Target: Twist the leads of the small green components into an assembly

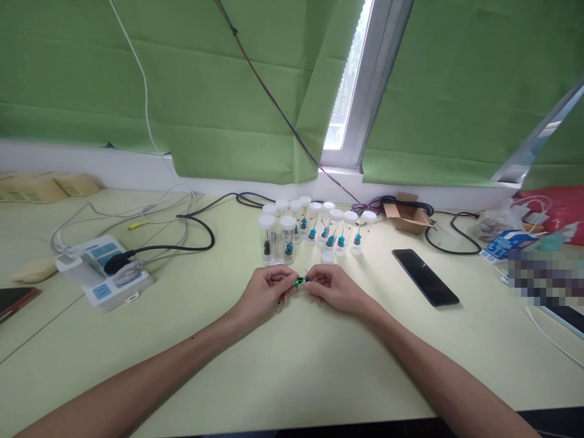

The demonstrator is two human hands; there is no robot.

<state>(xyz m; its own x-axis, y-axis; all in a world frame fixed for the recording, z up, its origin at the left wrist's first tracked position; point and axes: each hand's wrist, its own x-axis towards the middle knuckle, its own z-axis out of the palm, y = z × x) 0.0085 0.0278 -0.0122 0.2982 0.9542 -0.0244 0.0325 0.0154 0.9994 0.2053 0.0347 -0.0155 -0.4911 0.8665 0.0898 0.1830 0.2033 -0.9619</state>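
Over the middle of the table, my left hand [264, 293] and my right hand [335, 288] meet, fingertips almost together. Between them they pinch a small shiny green part [300, 281]; its exact kind is too small to tell, and the fingers cover some of it. A small dark end pokes out under the left fingers. Just beyond the hands stand several clear plastic tubes [288, 238] with white caps, most with a small blue piece on a thin stem inside. One front-left tube [267, 237] has a black piece in it. A low white-topped container [327, 258] sits nearest the right fingers.
A black phone [425, 277] lies right of the hands. Behind it are an open cardboard box [407, 217] and dark cables. To the left, a white power strip [119, 292] holds plugs, with cords trailing back. A blue-and-white packet [506, 244] lies far right.
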